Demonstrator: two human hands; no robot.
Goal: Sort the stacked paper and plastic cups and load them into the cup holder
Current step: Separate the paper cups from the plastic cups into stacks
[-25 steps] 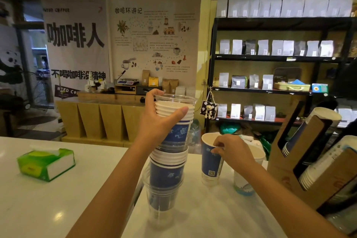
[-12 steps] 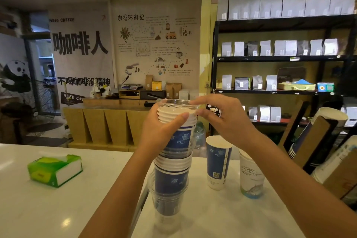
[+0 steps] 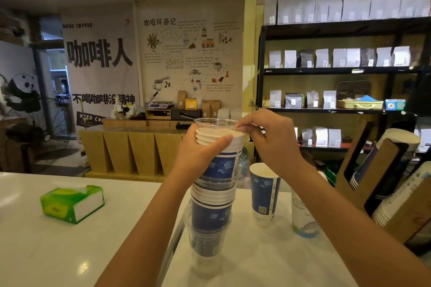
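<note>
A tall mixed stack of cups point(image 3: 213, 207) stands on the white counter point(image 3: 46, 251): blue-printed paper cups nested with clear plastic ones. My left hand point(image 3: 198, 156) wraps around the upper part of the stack. My right hand point(image 3: 268, 137) pinches the rim of the clear plastic cup point(image 3: 215, 123) at the very top. To the right stand a single blue paper cup point(image 3: 265, 196) and a white printed cup point(image 3: 302, 216), partly behind my right forearm. The brown cardboard cup holder point(image 3: 382, 175) at the far right holds slanted rows of cups.
A green tissue pack point(image 3: 72, 202) lies on the counter to the left. Behind the counter are a wooden bar point(image 3: 130, 149), wall posters and black shelves point(image 3: 338, 70) with coffee bags.
My right hand left the single blue cup on the counter, rose to the top of the stack and now pinches the top plastic cup's rim. My left hand kept its hold.
</note>
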